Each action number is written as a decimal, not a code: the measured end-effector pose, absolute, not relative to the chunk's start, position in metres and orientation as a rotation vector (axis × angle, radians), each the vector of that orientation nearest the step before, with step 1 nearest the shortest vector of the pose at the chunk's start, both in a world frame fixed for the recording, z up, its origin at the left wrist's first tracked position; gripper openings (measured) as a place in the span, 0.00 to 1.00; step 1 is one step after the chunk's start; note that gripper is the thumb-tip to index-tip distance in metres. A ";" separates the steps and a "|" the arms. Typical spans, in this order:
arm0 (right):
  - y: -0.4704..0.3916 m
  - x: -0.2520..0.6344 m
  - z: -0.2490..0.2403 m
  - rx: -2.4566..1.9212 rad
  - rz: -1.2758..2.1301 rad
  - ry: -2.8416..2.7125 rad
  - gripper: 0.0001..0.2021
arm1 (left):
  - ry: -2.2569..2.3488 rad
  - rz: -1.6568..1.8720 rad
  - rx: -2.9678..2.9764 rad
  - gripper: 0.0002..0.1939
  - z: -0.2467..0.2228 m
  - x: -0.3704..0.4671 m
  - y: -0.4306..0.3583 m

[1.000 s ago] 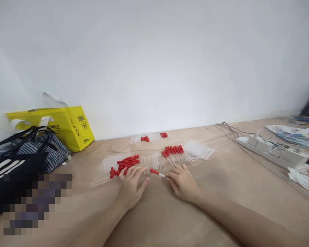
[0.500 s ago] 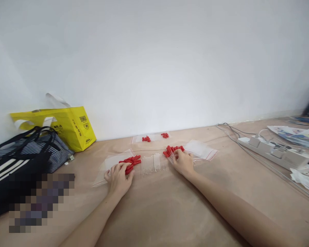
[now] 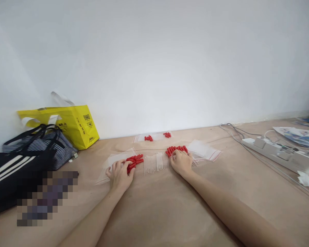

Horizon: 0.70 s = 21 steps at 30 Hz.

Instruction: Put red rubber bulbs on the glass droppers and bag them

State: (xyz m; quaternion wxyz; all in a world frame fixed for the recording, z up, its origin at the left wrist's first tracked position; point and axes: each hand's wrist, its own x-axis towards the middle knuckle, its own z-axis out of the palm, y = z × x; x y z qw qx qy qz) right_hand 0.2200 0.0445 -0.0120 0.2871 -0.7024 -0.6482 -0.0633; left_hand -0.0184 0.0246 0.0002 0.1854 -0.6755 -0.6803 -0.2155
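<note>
— Hands? Two, center frame: left hand (image 3: 119,174) flat on red caps (image 3: 134,160), fingers spread; right hand (image 3: 181,161) curled over finished droppers (image 3: 177,149).
— Bags? Two, left edge: yellow bag (image 3: 74,125), striped bag (image 3: 33,151).

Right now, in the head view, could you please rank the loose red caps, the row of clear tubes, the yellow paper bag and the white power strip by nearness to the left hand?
1. Loose red caps: under the left hand's fingertips.
2. Row of clear tubes: just to its right.
3. Yellow paper bag: far left, by the wall.
4. White power strip: far right.
</note>
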 end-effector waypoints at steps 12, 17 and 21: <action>0.046 0.202 0.002 -2.104 -0.028 -1.846 0.13 | -1.859 -0.596 -1.814 0.12 0.006 -0.016 0.021; 0.055 0.198 0.007 -2.154 0.058 -1.844 0.10 | -1.866 -0.612 -1.804 0.10 0.006 -0.017 0.022; 0.060 0.196 0.009 -2.193 0.138 -1.835 0.10 | -1.887 -0.642 -1.812 0.10 0.005 -0.017 0.022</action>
